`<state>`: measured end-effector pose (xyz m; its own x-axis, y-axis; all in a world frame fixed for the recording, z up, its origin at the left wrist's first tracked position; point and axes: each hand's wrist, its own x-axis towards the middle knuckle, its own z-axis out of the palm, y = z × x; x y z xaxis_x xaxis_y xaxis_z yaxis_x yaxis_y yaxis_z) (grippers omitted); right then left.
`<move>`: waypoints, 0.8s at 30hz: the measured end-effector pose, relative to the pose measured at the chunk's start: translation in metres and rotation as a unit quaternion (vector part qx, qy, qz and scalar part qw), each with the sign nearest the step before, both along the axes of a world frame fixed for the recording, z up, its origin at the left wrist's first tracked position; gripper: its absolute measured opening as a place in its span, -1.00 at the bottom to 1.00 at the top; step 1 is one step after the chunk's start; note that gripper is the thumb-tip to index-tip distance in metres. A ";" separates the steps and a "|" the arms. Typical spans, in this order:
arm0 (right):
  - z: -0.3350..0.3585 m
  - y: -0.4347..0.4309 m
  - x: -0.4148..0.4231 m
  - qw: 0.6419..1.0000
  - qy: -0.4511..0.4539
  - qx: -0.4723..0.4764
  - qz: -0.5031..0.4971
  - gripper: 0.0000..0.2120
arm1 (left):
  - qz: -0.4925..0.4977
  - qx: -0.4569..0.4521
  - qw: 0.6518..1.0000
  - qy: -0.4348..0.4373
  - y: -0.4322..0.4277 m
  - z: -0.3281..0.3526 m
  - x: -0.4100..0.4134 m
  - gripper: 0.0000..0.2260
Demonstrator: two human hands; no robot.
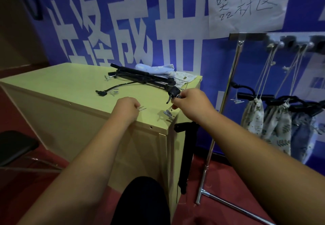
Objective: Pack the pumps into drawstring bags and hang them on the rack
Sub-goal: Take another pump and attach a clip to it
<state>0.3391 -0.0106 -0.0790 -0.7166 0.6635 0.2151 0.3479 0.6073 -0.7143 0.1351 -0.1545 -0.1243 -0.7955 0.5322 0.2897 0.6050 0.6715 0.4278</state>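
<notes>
Pumps [146, 77]: black, slim, tubular, with curved hoses, lying crossed on the table [70, 84], a boxy unit in pale laminate.
Right hand [191, 100]: fingers clamped on one pump's head at the pile's 4 o'clock end.
Left hand [127, 107]: at 7 o'clock, fingers curled, pinching small metal needles [141, 109].
Drawstring bags [158, 68]: printed cloth, folded, at 1 o'clock.
Rack [249, 36]: chrome tube, at 3 o'clock. Three filled bags [255, 117] hang from it by cords, with black handles protruding.
</notes>
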 end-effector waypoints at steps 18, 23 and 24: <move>-0.022 -0.001 0.009 0.998 0.020 -0.043 0.043 -0.72 | -0.034 -0.110 0.984 0.133 0.011 -0.009 -0.019 -0.91; -0.029 0.004 0.013 0.991 0.067 -0.113 0.035 -0.74 | 0.016 0.085 0.996 0.013 0.008 -0.001 -0.005 -0.92; -0.029 0.006 0.014 0.989 0.076 -0.125 0.034 -0.76 | 0.020 0.142 0.989 -0.026 0.008 0.001 0.001 -0.92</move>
